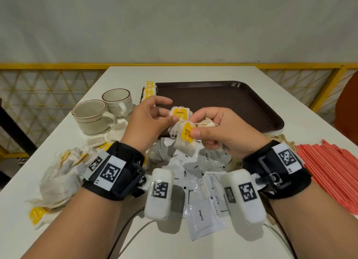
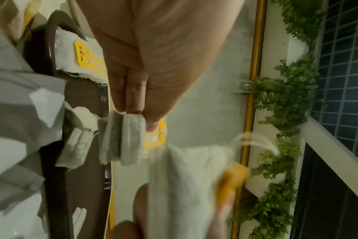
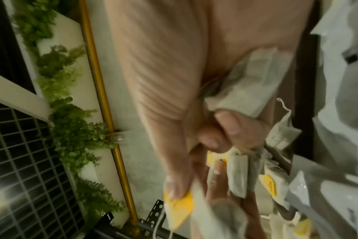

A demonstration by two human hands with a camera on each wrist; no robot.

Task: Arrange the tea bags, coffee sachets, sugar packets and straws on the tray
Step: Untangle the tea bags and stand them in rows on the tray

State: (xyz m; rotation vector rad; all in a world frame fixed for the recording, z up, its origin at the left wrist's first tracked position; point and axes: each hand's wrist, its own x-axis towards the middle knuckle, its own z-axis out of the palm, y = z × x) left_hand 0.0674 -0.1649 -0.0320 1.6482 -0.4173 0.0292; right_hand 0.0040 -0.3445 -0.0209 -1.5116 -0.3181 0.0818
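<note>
Tea bags (image 1: 185, 137) pinched in both hands — left hand (image 1: 149, 121), right hand (image 1: 219, 130).

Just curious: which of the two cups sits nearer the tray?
The farther cup, right of the bigger-looking near cup; it stands close beside the tray.

Bare forearms, black wrist straps (image 1: 116, 171) with white square-code tags, white camera pod (image 1: 159, 193) under each wrist at 6 o'clock, silver screws, thin cables (image 1: 126, 225) trailing toward 6 o'clock
</note>
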